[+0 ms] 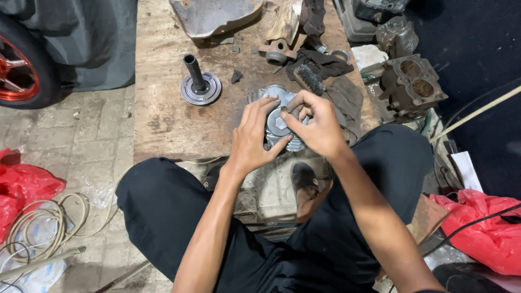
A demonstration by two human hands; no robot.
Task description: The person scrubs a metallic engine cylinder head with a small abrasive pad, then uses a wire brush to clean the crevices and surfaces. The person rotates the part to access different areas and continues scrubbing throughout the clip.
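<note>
Head view: workshop floor of worn paving bricks (pixel 81 135), with a low, stained wooden tabletop (pixel 163 108) straight ahead. Red-rimmed motorcycle wheel (pixel 19 70) at far left; red plastic bags (pixel 21 184) low on the left, another (pixel 483 228) low on the right. On the tabletop: a flanged shaft (pixel 199 84) standing upright, a wire brush (pixel 310 78) on dark rags (pixel 325 65), a grey metal cover (pixel 214 16) at the far edge. Beside the tabletop's right edge, a cylinder head (pixel 412 87) with two round bores.

At the tabletop's near edge, between the knees: a round, finned, silver engine part (pixel 279 122) with a hexagonal centre. Left hand (pixel 252 141) curled about its left side, thumb under the lower rim, gripping it. Right hand (pixel 317 127) over its top right, fingertips pinched onto something small and dark at the centre; too small to name.

Judged step: fitting or working loose a small piece at the hub, well under way. Next move likely calls for a steady left grip against turning and fine fingertip control from the right, keeping the small piece from slipping.
</note>
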